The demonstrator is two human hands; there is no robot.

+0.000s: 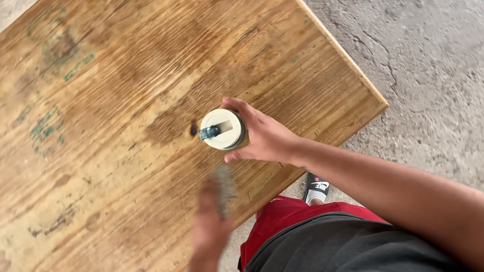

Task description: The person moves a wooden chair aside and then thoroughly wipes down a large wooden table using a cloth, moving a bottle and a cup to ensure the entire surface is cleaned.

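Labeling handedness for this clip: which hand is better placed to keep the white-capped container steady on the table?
Right. The right hand already wraps the white-capped container standing on the wooden table. The left hand is apart from it, motion-blurred, holding a small blurred object I can't identify.

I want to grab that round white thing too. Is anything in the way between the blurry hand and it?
Nothing visible. The left hand, blurred and holding something grey, has only bare wooden table between it and the white-topped container, which the right hand grips.

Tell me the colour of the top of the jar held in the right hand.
Cream-white, with a small blue-green piece on it; the jar top shows in the head view, the right hand gripping its side.
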